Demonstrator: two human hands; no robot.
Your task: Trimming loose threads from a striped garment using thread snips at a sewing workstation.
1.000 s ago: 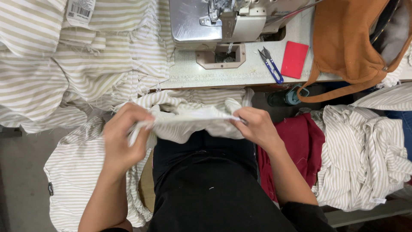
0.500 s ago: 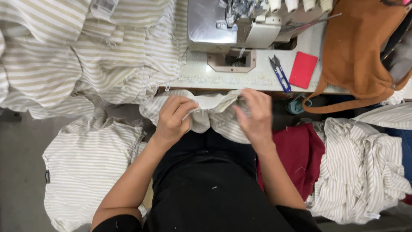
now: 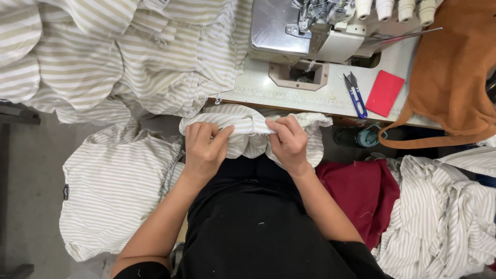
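A bunched piece of white and beige striped fabric [image 3: 248,124] lies in my lap against the front edge of the sewing table [image 3: 330,101]. My left hand [image 3: 205,147] pinches its folded edge between thumb and fingers. My right hand [image 3: 287,140] grips the same edge a short way to the right, so the fabric is pulled taut between both hands. A grey sewing machine [image 3: 305,33] stands just beyond on the table, with its needle area above my hands.
Blue thread snips [image 3: 354,94] and a red card [image 3: 385,93] lie on the table right of the machine. An orange-brown bag [image 3: 454,77] hangs over the right end. Striped garments pile up at the left [image 3: 108,57], on the floor [image 3: 111,191] and at the right [image 3: 439,217], beside dark red cloth [image 3: 361,191].
The view has shifted left and down a little. My hands have drawn closer together on the fabric's edge and lifted it nearer the table's front.
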